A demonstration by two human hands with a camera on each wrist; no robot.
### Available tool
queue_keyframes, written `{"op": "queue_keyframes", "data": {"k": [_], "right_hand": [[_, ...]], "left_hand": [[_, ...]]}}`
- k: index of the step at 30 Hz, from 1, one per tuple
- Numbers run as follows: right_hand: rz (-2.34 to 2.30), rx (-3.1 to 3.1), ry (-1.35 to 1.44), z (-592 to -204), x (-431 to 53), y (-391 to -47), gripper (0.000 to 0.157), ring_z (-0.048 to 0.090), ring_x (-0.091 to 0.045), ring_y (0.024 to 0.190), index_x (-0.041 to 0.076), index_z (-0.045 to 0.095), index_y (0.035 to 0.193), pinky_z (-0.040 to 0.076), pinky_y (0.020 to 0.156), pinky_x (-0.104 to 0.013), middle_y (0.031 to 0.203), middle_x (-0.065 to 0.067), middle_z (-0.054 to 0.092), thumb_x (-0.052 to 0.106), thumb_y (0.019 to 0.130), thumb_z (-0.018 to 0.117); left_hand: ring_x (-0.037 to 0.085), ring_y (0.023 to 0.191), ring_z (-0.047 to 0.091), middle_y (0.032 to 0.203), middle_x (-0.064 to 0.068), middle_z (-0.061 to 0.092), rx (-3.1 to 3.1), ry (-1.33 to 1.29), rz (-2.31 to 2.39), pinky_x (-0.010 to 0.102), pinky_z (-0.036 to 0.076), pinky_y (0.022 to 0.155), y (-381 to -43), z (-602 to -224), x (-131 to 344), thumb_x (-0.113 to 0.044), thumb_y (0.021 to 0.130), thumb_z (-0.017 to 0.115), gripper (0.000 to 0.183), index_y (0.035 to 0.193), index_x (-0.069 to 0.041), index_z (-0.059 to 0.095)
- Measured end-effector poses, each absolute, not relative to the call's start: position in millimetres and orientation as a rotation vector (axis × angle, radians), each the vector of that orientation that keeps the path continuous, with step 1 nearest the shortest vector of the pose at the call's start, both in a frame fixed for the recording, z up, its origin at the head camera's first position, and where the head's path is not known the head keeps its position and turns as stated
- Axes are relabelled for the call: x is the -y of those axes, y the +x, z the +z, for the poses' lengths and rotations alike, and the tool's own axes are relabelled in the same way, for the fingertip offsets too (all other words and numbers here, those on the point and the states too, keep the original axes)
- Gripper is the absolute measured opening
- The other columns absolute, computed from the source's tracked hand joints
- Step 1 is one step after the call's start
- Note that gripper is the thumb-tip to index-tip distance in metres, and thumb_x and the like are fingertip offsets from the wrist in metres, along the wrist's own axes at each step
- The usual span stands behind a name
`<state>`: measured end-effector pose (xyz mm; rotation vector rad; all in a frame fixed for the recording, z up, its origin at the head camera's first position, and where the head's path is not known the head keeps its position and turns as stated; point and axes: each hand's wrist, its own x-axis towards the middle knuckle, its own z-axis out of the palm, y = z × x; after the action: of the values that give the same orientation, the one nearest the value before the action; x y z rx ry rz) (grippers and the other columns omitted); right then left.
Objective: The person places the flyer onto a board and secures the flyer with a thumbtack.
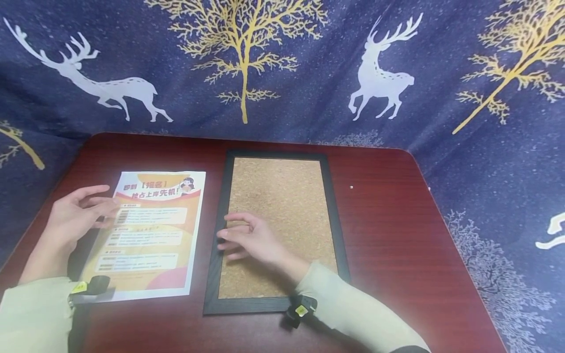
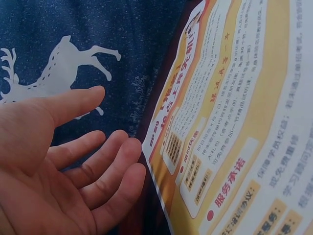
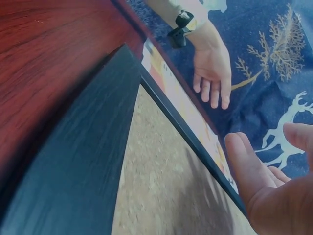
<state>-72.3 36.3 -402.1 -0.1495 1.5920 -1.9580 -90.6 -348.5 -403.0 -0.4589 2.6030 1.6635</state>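
Observation:
A printed poster (image 1: pixel 152 282) in yellow, orange and white lies flat on the left of the table. My left hand (image 1: pixel 81 213) hovers at its left edge, fingers relaxed and holding nothing; in the left wrist view the fingertips (image 2: pixel 131 147) overlap the paper's edge. To the right of the poster lies a corkboard (image 1: pixel 282 196) with a black frame (image 1: pixel 212 274). Over its left side is my right hand (image 1: pixel 253 240), fingers loosely bent with nothing between them. The right wrist view shows that hand (image 3: pixel 279 191) above the cork, its shadow falling on the surface.
The dark red wooden table (image 1: pixel 388 235) reaches back to a blue cloth (image 1: pixel 300 78) printed with deer and trees. A tiny pale object (image 1: pixel 351 187) lies right of the corkboard. Each wrist wears a small black camera (image 1: pixel 99 284).

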Motion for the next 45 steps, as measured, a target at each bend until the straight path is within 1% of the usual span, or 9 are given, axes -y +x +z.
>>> {"op": "queue_keyframes", "data": {"k": [9,16,26,36,38,40,42,43,45], "right_hand": [[-1.954,-1.572,-0.123,-405,-26,-71,0.050,0.073,-0.031,0.093,-0.001,0.050,0.140,0.060,0.073,-0.046,0.119,-0.025,0.068,0.007,0.094,0.070],[-1.938,-1.561,-0.116,-405,-19,-72,0.053,0.073,-0.031,0.093,-0.001,0.049,0.141,0.061,0.072,-0.045,0.118,-0.024,0.068,0.008,0.094,0.071],[-1.958,-1.539,-0.107,-407,-14,-70,0.051,0.073,-0.033,0.093,-0.002,0.050,0.140,0.061,0.071,-0.044,0.118,-0.025,0.068,0.006,0.094,0.070],[-1.941,-1.533,-0.104,-407,-6,-69,0.051,0.073,-0.034,0.093,-0.002,0.049,0.139,0.061,0.071,-0.043,0.116,-0.024,0.069,0.005,0.093,0.070],[-1.918,-1.535,-0.110,-407,-4,-68,0.051,0.073,-0.034,0.093,-0.002,0.049,0.140,0.061,0.071,-0.043,0.117,-0.024,0.069,0.005,0.094,0.069],[-1.905,-1.535,-0.107,-407,-3,-68,0.051,0.073,-0.033,0.093,-0.001,0.048,0.140,0.061,0.071,-0.042,0.117,-0.023,0.069,0.005,0.094,0.069],[-1.897,-1.535,-0.104,-407,-2,-68,0.051,0.073,-0.033,0.094,-0.001,0.048,0.140,0.061,0.072,-0.042,0.118,-0.023,0.069,0.006,0.095,0.069],[-1.898,-1.533,-0.101,-407,-1,-68,0.051,0.073,-0.034,0.094,-0.001,0.048,0.140,0.061,0.072,-0.042,0.117,-0.023,0.069,0.006,0.094,0.068],[-1.899,-1.528,-0.094,-408,1,-68,0.051,0.073,-0.035,0.095,-0.001,0.048,0.141,0.061,0.072,-0.042,0.117,-0.023,0.069,0.005,0.094,0.069]], "left_hand": [[0.004,0.067,0.069,0.081,-0.028,0.065,-2.567,-0.461,1.687,0.025,0.057,0.056,-93,-406,351,-0.015,0.093,0.073,0.054,0.139,-0.007,0.047],[0.004,0.067,0.068,0.080,-0.029,0.064,-2.559,-0.479,1.687,0.025,0.057,0.056,-96,-408,352,-0.011,0.092,0.073,0.052,0.137,-0.008,0.048],[-0.003,0.068,0.061,0.076,-0.033,0.057,-2.642,-0.547,1.529,0.023,0.056,0.056,-97,-408,351,-0.013,0.092,0.070,0.065,0.147,0.005,0.039],[-0.003,0.067,0.059,0.079,-0.030,0.051,-2.682,-0.556,1.458,0.027,0.058,0.057,-100,-409,353,-0.024,0.094,0.071,0.074,0.149,0.008,0.035],[-0.003,0.067,0.059,0.091,-0.014,0.060,-2.684,-0.561,1.433,0.028,0.058,0.057,-101,-411,354,-0.027,0.094,0.070,0.075,0.150,0.008,0.034],[-0.003,0.067,0.058,0.108,0.007,0.062,-2.682,-0.567,1.417,0.028,0.058,0.057,-101,-413,354,-0.028,0.095,0.070,0.075,0.150,0.008,0.033],[-0.006,0.068,0.055,0.126,0.025,0.054,-2.677,-0.570,1.407,0.028,0.058,0.058,-102,-415,355,-0.028,0.095,0.069,0.075,0.150,0.008,0.033],[-0.007,0.069,0.054,0.134,0.034,0.046,-2.674,-0.573,1.399,0.027,0.058,0.058,-102,-416,355,-0.028,0.095,0.068,0.075,0.151,0.008,0.032],[-0.009,0.073,0.049,0.138,0.036,0.042,-2.666,-0.579,1.394,0.027,0.058,0.059,-102,-417,354,-0.028,0.095,0.068,0.076,0.151,0.008,0.032]]}}
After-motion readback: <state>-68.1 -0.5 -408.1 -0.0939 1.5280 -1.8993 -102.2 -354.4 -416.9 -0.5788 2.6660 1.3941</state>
